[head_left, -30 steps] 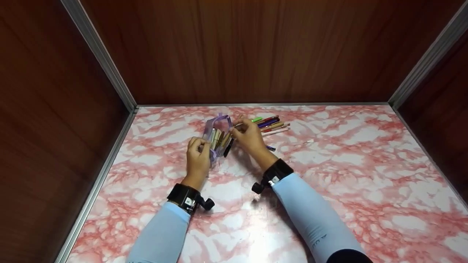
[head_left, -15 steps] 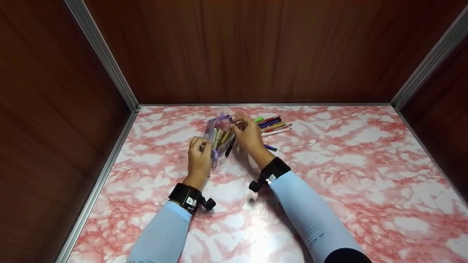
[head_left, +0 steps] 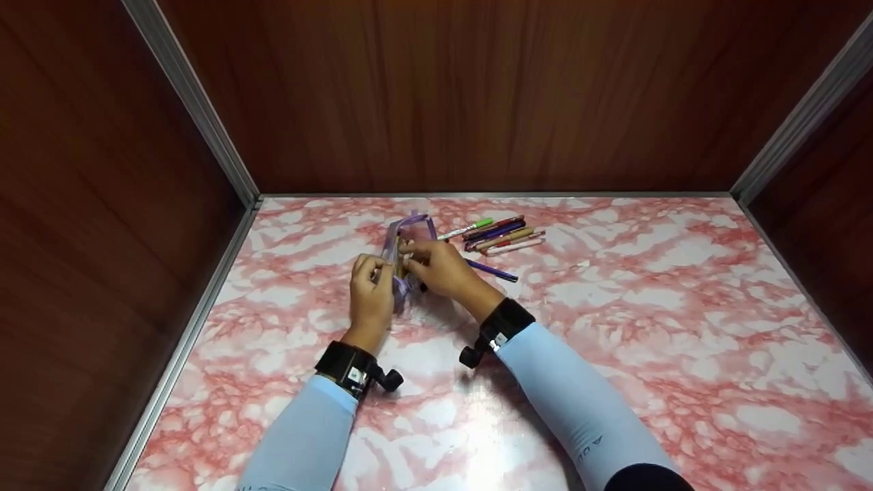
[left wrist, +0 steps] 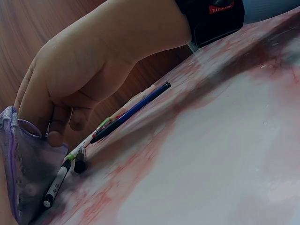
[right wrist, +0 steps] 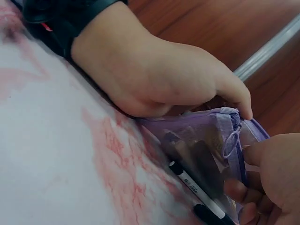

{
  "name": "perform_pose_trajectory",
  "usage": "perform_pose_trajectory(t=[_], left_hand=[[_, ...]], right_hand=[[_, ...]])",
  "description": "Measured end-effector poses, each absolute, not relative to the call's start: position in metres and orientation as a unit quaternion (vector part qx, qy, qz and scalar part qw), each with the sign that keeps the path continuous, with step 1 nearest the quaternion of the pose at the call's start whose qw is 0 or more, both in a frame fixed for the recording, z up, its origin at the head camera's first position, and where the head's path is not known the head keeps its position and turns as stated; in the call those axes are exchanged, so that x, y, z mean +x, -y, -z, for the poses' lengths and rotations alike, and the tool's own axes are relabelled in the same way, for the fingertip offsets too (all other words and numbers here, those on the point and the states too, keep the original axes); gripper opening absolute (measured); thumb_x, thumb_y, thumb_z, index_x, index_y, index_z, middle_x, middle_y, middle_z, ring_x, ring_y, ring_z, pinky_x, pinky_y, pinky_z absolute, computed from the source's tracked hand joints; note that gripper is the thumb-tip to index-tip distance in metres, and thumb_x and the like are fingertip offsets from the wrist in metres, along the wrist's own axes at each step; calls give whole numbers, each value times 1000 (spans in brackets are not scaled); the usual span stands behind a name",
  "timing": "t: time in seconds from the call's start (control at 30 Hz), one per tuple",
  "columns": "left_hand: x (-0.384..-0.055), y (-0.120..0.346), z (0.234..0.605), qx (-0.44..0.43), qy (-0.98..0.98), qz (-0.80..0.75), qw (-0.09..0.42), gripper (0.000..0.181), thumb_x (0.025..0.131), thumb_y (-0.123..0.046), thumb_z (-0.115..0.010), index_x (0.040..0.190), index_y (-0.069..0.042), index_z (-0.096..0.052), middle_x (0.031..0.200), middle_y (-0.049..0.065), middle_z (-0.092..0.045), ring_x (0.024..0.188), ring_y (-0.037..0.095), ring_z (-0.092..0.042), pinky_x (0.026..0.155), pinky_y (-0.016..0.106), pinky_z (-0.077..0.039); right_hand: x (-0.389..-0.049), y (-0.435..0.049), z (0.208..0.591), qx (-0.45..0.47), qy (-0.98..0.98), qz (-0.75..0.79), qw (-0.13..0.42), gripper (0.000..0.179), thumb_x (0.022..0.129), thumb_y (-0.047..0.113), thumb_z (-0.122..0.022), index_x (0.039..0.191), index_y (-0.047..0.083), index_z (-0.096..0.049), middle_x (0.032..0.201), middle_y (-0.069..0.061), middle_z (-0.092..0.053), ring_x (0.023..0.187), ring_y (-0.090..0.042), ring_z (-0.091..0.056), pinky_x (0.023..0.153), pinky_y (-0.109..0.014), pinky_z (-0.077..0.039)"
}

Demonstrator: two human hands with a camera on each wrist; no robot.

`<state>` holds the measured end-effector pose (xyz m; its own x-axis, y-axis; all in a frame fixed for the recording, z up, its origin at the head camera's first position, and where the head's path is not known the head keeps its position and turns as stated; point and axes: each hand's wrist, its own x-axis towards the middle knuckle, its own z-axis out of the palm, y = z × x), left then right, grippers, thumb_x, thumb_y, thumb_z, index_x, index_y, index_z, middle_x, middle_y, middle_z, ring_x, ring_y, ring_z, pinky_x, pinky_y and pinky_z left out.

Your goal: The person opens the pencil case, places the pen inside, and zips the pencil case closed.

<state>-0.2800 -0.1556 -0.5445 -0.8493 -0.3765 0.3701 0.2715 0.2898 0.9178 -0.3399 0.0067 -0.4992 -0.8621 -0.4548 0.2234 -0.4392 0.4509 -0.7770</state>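
A purple mesh zip pouch (head_left: 411, 219) with several pens inside lies between both hands. My left hand (head_left: 372, 290) pinches its near end by the zip; in the right wrist view that hand (right wrist: 183, 77) has a fingertip on the pouch corner (right wrist: 229, 117). My right hand (head_left: 447, 273) is at the pouch's opening with bent fingers. Whether those fingertips hold a pen or the mesh is hidden. In the right wrist view, its fingers (right wrist: 234, 190) lie near the zip edge. A white-and-black marker (right wrist: 197, 187) lies along the outside of the pouch.
Right of the pouch lies a cluster of pens and markers, among them a green-capped marker (head_left: 470, 228), a red-and-tan pen (head_left: 511, 239) and a blue pen (head_left: 494, 271). The marbled table (head_left: 648, 327) is bounded by wooden panels (head_left: 477, 95) with metal edging.
My right hand has moved left and slightly nearer, from the pouch's right edge to its opening, covering most of the pens there and uncovering the green-capped marker. My left hand stays put.
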Motion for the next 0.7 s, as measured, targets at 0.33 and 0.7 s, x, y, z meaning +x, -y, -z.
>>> perform_pose_trajectory(t=[0.33,0.7], left_hand=[[-279,156,541,116,776,557,271,20,109,-25,-68,99,-8,-66,129,5,-55,97,29,-72,81,43,-65],[-281,155,543,73,784,558,262,17,107,-17,-67,95,-5,-65,121,11,-58,111,26,-62,96,38,-56]], right_hand=[[-349,-44,498,-226,-861,456,-7,21,108,14,-75,125,5,-84,119,-13,-85,103,-29,-79,96,-45,-66],[-359,-105,504,-197,-926,322,-17,23,103,19,-82,122,7,-83,114,-13,-85,104,-34,-80,95,-52,-65]])
